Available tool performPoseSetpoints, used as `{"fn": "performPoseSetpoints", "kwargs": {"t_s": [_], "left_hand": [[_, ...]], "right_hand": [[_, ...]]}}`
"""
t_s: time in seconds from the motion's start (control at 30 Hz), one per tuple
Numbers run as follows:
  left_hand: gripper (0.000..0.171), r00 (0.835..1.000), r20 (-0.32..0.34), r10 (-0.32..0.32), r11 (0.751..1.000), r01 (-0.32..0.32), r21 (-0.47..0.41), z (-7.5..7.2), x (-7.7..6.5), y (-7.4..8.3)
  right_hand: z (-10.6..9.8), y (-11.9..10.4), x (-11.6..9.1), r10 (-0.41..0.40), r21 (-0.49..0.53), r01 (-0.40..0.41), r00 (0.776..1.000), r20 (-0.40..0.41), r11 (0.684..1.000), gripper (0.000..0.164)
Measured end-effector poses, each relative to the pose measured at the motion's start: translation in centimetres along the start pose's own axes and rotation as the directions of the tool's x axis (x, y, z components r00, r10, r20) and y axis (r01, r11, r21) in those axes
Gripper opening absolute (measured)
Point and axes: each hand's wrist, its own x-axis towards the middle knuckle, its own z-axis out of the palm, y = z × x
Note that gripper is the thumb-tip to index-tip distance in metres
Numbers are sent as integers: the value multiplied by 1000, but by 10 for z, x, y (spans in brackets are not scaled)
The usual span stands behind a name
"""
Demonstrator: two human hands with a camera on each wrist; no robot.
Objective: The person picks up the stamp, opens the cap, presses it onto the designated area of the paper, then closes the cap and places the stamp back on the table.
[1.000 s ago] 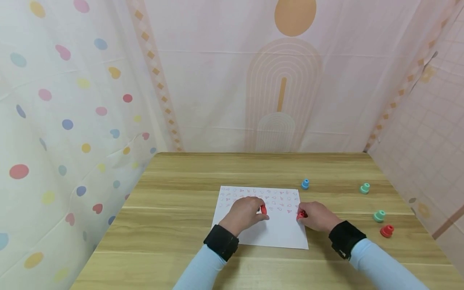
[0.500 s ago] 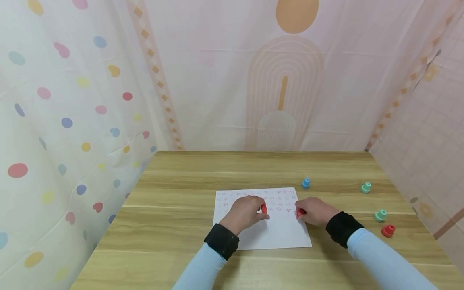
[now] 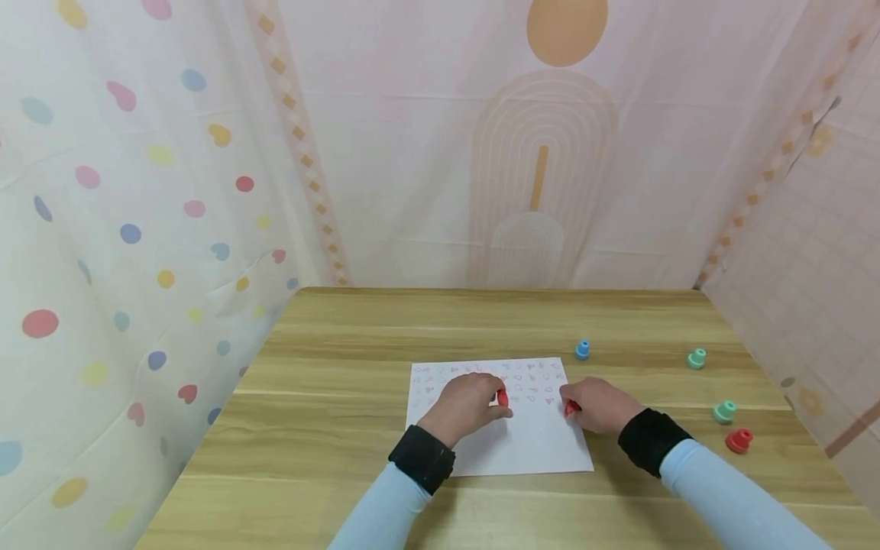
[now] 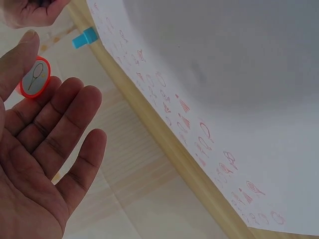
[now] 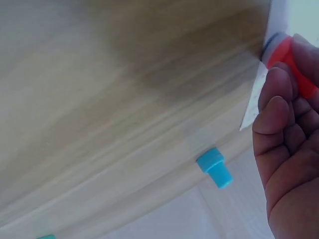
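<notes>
In the head view my left hand (image 3: 464, 405) is over the left half of a white sheet of paper (image 3: 529, 447). Thumb and fingers pinch a red stamp (image 3: 503, 398); the left wrist view shows a racket picture on the stamp's face (image 4: 36, 78), turned outward, the other fingers loosely extended. At the sheet's right edge, my right hand (image 3: 601, 405) grips another red stamp (image 5: 286, 59), its face end down by the paper. Rows of small red prints (image 4: 184, 119), some like rackets and shuttlecocks, fill the sheet's upper part.
A blue stamp (image 3: 582, 350) stands just behind the sheet's far right corner. Farther right are two green stamps, one at the back (image 3: 697, 358) and one nearer (image 3: 724, 412), with a red stamp (image 3: 739, 441) beside the nearer one. Curtains surround the wooden table (image 3: 330, 428).
The sheet has turned slightly counterclockwise, its far left corner coming nearer. My right hand has shifted a little, still holding its stamp at the sheet's edge. The left hand has stayed nearly still.
</notes>
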Motion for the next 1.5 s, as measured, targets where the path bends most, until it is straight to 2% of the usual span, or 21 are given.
{"fn": "performPoseSetpoints", "kwargs": {"t_s": [0.7, 1.5], "left_hand": [[25, 1000, 11, 1, 1000, -1, 7, 1, -1, 2], [26, 1000, 7, -7, 1000, 7, 24, -1, -4, 1]], "right_hand": [[1, -6, -5, 109, 51, -111, 994, 30, 993, 19], [1, -10, -3, 134, 56, -136, 990, 41, 989, 18]]}}
